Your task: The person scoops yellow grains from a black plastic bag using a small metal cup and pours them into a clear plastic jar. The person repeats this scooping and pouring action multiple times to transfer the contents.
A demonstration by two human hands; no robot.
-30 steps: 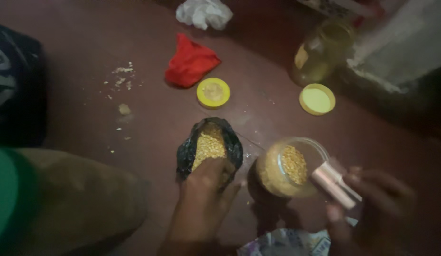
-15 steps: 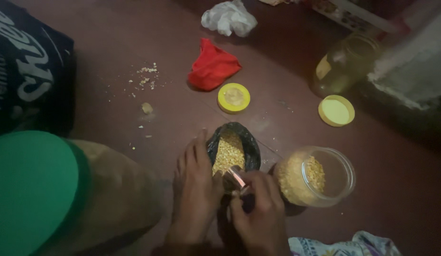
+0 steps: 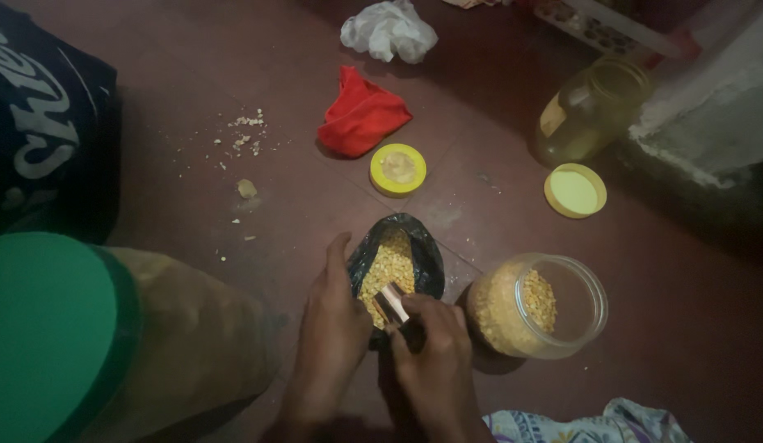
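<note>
Bag [image 3: 414,246] of grain on floor [image 3: 193,98], centre, with jar [image 3: 554,308] just right of it; left hand [image 3: 332,328] against bag's left side, right hand [image 3: 435,353] at its near edge, holding scoop [image 3: 390,302] in the grain. Behind bag: lid [image 3: 398,169], then cloth [image 3: 361,115]. Far right: second lid [image 3: 575,190], bottle [image 3: 591,107] behind it.

So I've got a black plastic bag [image 3: 422,254] sitting open on the reddish floor, mouth rolled back, about half full of yellow split lentils [image 3: 387,267]. A small shiny metal scoop [image 3: 390,302] is dug into the near edge of the lentils, tilted. Just right of the bag, a clear plastic jar [image 3: 591,308] leans over, lidless, partly filled with the same lentils.
</note>
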